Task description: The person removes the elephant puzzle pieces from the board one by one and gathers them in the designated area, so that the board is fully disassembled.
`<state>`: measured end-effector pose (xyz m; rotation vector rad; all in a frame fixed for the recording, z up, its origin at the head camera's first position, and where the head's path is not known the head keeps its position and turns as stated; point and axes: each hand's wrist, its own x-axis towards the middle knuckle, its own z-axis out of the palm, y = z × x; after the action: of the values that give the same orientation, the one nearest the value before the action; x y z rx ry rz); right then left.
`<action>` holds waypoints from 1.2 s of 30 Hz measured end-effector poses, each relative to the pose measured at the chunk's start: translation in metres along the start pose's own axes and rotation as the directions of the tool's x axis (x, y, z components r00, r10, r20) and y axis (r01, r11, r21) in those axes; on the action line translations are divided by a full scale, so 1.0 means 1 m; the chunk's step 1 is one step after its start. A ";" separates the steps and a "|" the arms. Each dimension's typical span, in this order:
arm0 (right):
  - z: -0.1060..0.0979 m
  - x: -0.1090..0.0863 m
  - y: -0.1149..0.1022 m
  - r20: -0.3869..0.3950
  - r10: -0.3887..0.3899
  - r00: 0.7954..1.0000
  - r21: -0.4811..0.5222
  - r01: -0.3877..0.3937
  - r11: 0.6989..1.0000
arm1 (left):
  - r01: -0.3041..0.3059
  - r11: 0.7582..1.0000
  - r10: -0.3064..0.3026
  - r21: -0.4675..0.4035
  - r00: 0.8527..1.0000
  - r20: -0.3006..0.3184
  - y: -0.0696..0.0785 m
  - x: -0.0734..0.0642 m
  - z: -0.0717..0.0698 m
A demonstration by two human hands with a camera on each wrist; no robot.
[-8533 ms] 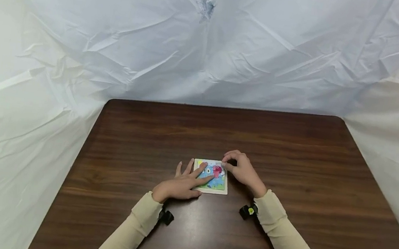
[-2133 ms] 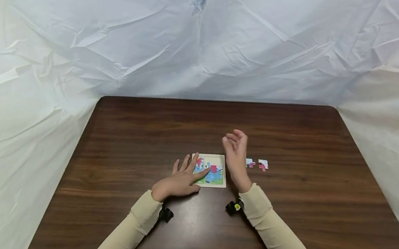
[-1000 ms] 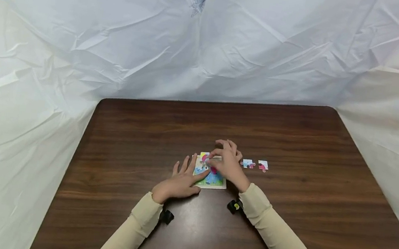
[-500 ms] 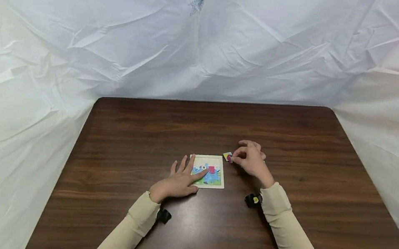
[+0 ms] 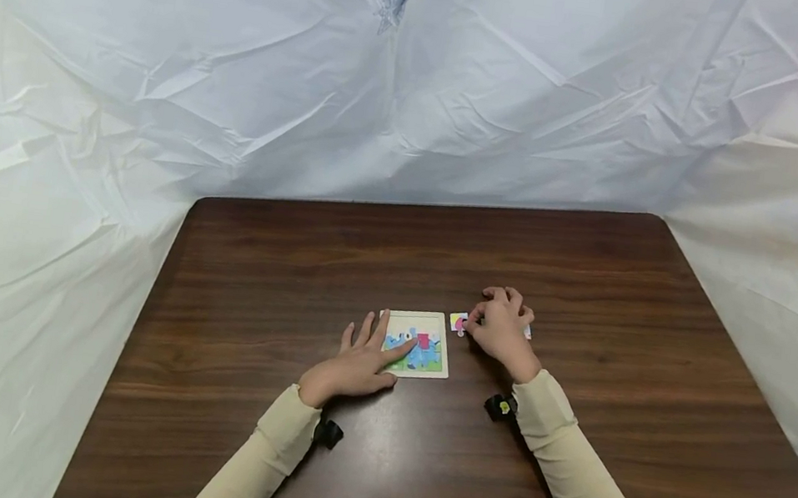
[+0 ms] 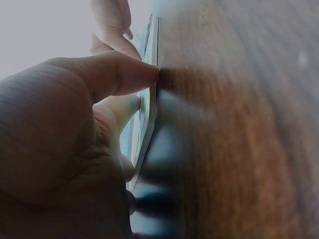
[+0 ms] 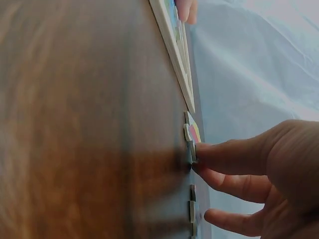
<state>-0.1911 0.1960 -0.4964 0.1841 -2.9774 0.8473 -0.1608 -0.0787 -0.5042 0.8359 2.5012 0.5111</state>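
Note:
A small square jigsaw puzzle tray [image 5: 409, 375] lies on the table, its blue and green picture filling the lower part and bare wood showing along the top. My left hand [image 5: 351, 367] rests spread over its left side, fingers straight; in the left wrist view the thumb [image 6: 117, 74] touches the tray's edge. Just right of the tray, my right hand [image 5: 503, 337] pinches a yellow, pink and white puzzle piece [image 5: 457, 322] at its right end. The right wrist view shows thumb and forefinger on that piece [image 7: 193, 130], low at the tabletop.
Another puzzle piece [image 5: 528, 332] shows past the right hand, mostly hidden by it. In the right wrist view, loose pieces [image 7: 193, 211] lie under the other fingers. The brown wooden table [image 5: 306, 262] is backed by white sheeting [image 5: 416, 117].
My right hand has lifted the yellow and pink puzzle piece from the tray's top and carried it right, down to the table. The tray's top strip is now bare. My left hand stays put.

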 end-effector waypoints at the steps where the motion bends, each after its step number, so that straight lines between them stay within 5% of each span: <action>1: 0.000 0.000 0.000 0.003 0.000 1.000 -0.004 0.000 1.000 | 0.001 1.000 -0.001 0.000 1.000 0.000 0.000 0.000 0.000; 6: 0.001 -0.002 -0.002 0.004 -0.013 1.000 0.025 0.013 1.000 | 0.002 1.000 -0.002 -0.002 1.000 0.007 -0.001 0.001 0.001; 10: 0.001 -0.004 -0.004 0.029 -0.098 0.995 0.088 0.095 0.992 | -0.004 1.000 0.004 -0.008 1.000 0.011 -0.002 0.001 0.002; 18: 0.005 -0.009 -0.014 0.172 -0.280 0.944 0.078 0.270 0.960 | -0.028 1.000 0.028 -0.007 1.000 0.009 -0.003 0.004 -0.001; 25: 0.009 -0.007 -0.018 0.171 -0.294 0.940 0.016 0.296 0.955 | -0.037 0.999 0.037 0.004 0.999 -0.022 -0.006 0.005 -0.002; 36: 0.012 -0.005 -0.021 0.156 -0.271 0.950 0.007 0.273 0.962 | -0.146 0.987 0.142 0.061 0.988 0.067 -0.005 -0.002 -0.004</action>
<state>-0.1839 0.1728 -0.4963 0.6734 -2.9954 0.8103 -0.1639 -0.0839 -0.5024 1.0479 2.4236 0.4448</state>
